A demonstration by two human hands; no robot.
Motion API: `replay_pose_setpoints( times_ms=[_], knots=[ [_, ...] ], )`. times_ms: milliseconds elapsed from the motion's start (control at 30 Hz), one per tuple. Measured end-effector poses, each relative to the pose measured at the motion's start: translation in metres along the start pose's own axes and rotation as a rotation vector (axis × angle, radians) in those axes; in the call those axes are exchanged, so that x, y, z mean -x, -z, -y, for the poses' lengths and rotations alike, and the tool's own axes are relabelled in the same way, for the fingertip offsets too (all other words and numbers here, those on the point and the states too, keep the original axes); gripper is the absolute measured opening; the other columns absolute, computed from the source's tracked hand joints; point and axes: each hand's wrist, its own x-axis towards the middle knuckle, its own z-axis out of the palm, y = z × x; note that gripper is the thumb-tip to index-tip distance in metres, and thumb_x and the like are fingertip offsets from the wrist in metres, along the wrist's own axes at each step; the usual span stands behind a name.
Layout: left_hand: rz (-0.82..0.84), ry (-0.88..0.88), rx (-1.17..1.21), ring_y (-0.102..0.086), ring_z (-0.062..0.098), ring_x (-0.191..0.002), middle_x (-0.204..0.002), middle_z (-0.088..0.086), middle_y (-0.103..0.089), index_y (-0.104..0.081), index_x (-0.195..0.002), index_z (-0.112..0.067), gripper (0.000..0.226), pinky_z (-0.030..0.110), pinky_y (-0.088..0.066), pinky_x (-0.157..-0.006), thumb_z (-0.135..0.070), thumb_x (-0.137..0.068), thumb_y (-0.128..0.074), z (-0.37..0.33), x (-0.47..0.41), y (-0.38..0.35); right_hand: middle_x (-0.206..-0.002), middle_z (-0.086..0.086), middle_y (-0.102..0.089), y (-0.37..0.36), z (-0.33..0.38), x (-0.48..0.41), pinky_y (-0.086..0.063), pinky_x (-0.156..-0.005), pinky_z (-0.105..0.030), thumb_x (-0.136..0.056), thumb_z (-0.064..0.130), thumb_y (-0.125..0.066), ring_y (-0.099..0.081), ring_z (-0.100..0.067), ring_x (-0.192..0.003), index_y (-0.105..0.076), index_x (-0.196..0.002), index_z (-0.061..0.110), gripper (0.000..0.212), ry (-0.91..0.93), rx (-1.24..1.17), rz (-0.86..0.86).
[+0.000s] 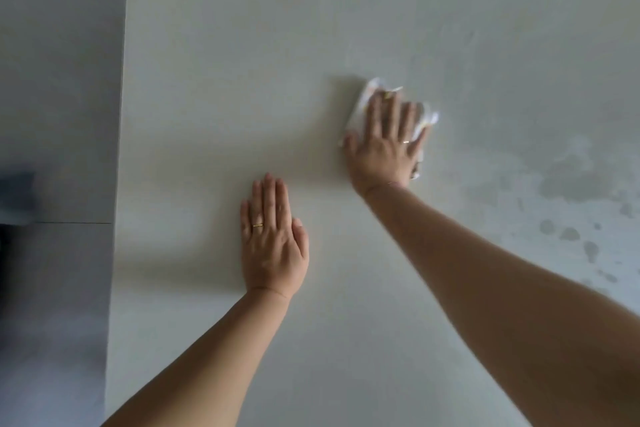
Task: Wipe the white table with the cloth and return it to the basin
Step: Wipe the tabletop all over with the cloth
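The white table (225, 80) fills most of the view. My right hand (386, 142) lies flat on a white cloth (360, 107) near the table's middle and presses it onto the surface; the cloth shows around the fingertips and along the hand's right side. My left hand (273, 239) rests palm down on the bare table, fingers together and holding nothing, nearer to me and to the left of the cloth. Wet patches (568, 180) and drops mark the table's right side. The basin is not in view.
Grey tiled floor (59, 97) lies beyond the table's left edge and far edge. A dark blurred object (14, 198) sits on the floor at the left border.
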Motion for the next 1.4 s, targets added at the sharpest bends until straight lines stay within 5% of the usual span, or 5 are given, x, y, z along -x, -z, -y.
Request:
replay_pose_setpoints(
  times_ms=[167, 367, 567, 767, 1400],
  knots=[
    [0.013, 0.018, 0.014, -0.03, 0.034, -0.14, -0.151, 0.017, -0.032, -0.035, -0.143, 0.0, 0.058, 0.047, -0.022, -0.114, -0.022, -0.09, -0.031, -0.004, -0.001, 0.005, -0.16, 0.0, -0.013, 0.0, 0.003, 0.009, 0.0, -0.118, -0.047, -0.094, 0.055, -0.03, -0.007, -0.024, -0.148, -0.013, -0.152, 0.027, 0.066, 0.648, 0.15, 0.071],
    [-0.014, 0.029, 0.118, -0.037, 0.032, -0.137, -0.147, 0.016, -0.04, -0.046, -0.137, -0.001, 0.057, 0.051, -0.022, -0.112, -0.022, -0.085, -0.038, -0.004, -0.007, 0.013, -0.161, -0.001, -0.002, 0.006, -0.006, -0.036, 0.01, -0.116, -0.051, -0.095, 0.048, -0.03, 0.003, -0.025, -0.148, -0.006, -0.152, 0.028, 0.065, -0.06, -0.021, -0.002],
    [-0.123, 0.054, 0.187, -0.035, 0.032, -0.138, -0.148, 0.016, -0.039, -0.047, -0.135, -0.001, 0.05, 0.047, -0.019, -0.115, -0.011, -0.086, -0.049, -0.015, -0.076, 0.027, -0.161, 0.002, -0.008, 0.007, 0.005, -0.021, 0.003, -0.118, -0.048, -0.096, 0.053, -0.028, -0.004, -0.023, -0.148, -0.009, -0.152, 0.029, 0.064, 0.629, 0.158, 0.076],
    [-0.016, -0.066, 0.097, -0.012, 0.025, -0.147, -0.159, 0.009, -0.015, -0.02, -0.15, -0.008, 0.057, 0.039, -0.005, -0.118, -0.031, -0.1, -0.036, -0.018, -0.148, 0.016, -0.161, 0.003, 0.005, 0.013, -0.009, -0.069, 0.012, -0.116, -0.048, -0.097, 0.05, -0.023, 0.009, -0.021, -0.147, -0.001, -0.152, 0.031, 0.062, 0.029, -0.021, 0.031],
    [0.031, -0.036, 0.033, -0.02, 0.027, -0.145, -0.156, 0.012, -0.024, -0.027, -0.148, -0.005, 0.066, 0.042, -0.014, -0.119, -0.039, -0.092, -0.025, -0.025, -0.154, 0.01, -0.161, 0.003, -0.007, 0.019, 0.009, -0.126, 0.004, -0.117, -0.046, -0.097, 0.052, -0.027, -0.002, -0.02, -0.148, -0.007, -0.152, 0.03, 0.063, 0.583, 0.15, 0.046]
  ],
)
